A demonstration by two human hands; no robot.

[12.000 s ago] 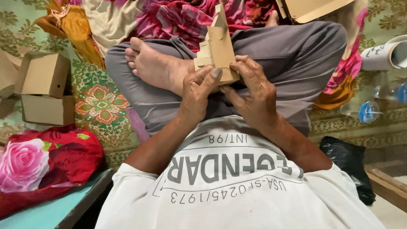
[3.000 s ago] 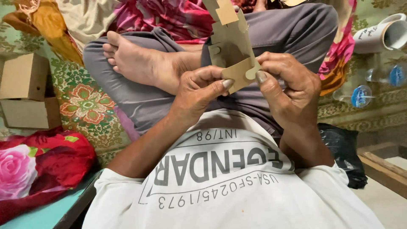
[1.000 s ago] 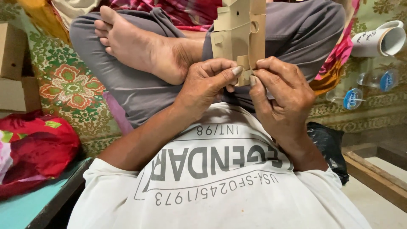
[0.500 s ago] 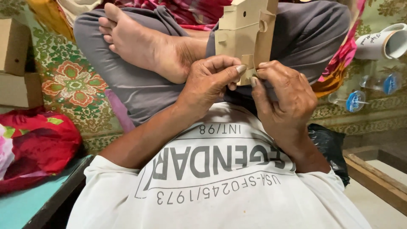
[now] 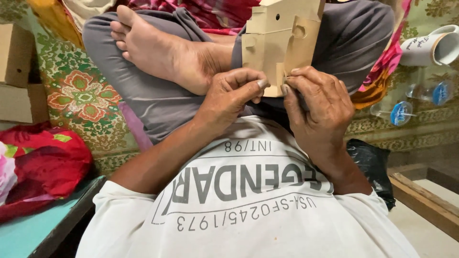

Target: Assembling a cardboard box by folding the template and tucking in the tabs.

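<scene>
In the lower part of the frame a white shirt [image 5: 248,215] fills the view. Above it, at the centre, the left hand [image 5: 229,98] and the right hand [image 5: 318,112] pinch with their fingers the bottom edge of a flat-folded cardboard box [image 5: 279,45]. It stands upright, its long axis running to the top edge. Behind it are crossed legs and a bare foot [image 5: 162,50]; finished boxes [image 5: 16,76] are stacked far left, and a paper cup [image 5: 430,48] lies at the upper right.

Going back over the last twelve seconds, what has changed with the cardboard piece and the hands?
The cardboard piece was turned from a narrow edge-on strip to face the camera broadside, folded wider. Both hands have kept hold of its bottom edge: left hand, right hand. The crossed legs and the foot stayed put.
</scene>
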